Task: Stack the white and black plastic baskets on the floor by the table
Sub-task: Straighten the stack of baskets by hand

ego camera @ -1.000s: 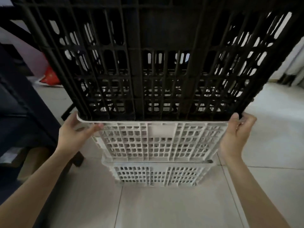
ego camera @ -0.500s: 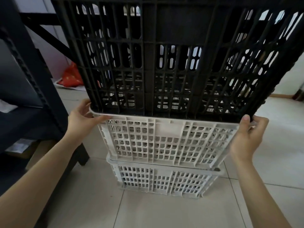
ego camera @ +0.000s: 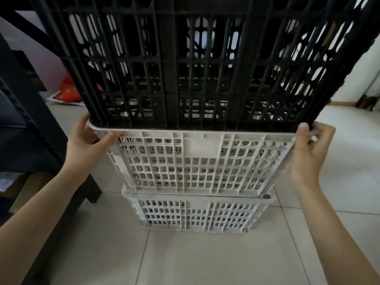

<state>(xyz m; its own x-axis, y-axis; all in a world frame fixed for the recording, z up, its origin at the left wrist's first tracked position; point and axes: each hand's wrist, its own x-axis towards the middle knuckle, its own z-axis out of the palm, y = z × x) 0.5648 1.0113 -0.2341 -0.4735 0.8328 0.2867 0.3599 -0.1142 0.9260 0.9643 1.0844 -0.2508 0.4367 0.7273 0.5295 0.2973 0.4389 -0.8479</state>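
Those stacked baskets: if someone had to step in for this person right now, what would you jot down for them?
Left hand: gripping the left corner of the upper white basket at its rim.
Right hand: gripping that basket's right corner.
Stack: lower white basket on the tiled floor, upper white one nested in it, black basket seated in the upper white one, beside the dark table leg.
Done: three baskets stacked.
Left: check that the stack sits level, then let go. Whether more baskets wait is not visible.
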